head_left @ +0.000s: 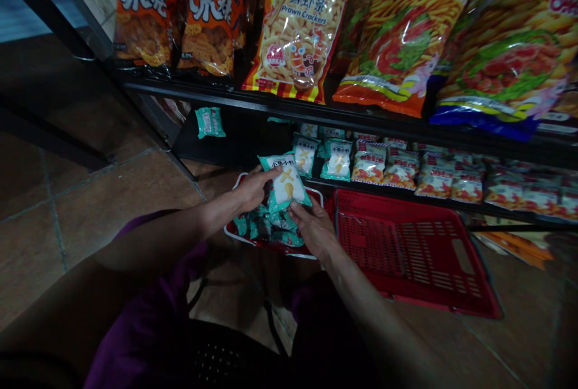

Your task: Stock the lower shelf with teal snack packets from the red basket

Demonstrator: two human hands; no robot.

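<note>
packet [284, 184] between left and right fingers [268, 177]

Exposure low overall, cast cool; light source out of view. Brightest surfaces I record: the upper-shelf Prawn Crackers bag [300, 34], with glare along its creased film, and the white face of the teal snack packet [285, 184] between my left hand [256, 189] and right hand [312, 226], its print slightly soft. Deep shadow beneath the black upper shelf [217, 94]. My purple clothing [139, 332] fades toward black below; the tiled floor [112, 220] is murky. Wide-lens distortion stretches my forearms [153, 250] toward the frame edges; small packets [544, 193] at far right of the lower shelf look blurred.
</note>
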